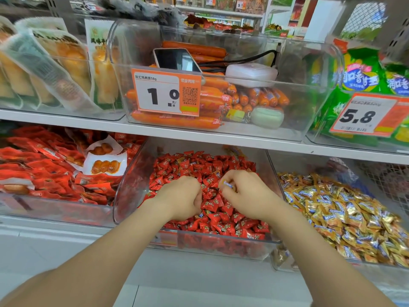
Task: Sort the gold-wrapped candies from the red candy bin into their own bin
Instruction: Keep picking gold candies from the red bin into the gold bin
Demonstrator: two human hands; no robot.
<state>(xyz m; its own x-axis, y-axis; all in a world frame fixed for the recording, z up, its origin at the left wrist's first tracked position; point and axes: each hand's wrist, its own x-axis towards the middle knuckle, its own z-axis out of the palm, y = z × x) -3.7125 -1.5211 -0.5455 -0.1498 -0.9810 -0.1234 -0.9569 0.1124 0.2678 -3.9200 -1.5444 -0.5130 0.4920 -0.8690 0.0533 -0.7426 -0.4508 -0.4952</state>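
A clear bin (130, 182) on the lower shelf is heaped with red-wrapped candies (212, 167). Both my hands are down in that heap. My right hand (245, 193) has curled fingers pinching a gold-wrapped candy (228, 185) with a blue and white label. My left hand (179, 196) is curled into the red candies; what its fingers hold is hidden. A few gold wrappers (234, 151) show at the back of the red bin. To the right stands a clear bin (274, 260) full of gold-wrapped candies (345, 211).
Left of the red bin lies a bin of red snack packets (51, 165). The upper shelf (177, 134) carries a bin of orange sausages (174, 121) with a phone (177, 59), a white case and a price tag (167, 91), plus green bags (358, 78) at the right.
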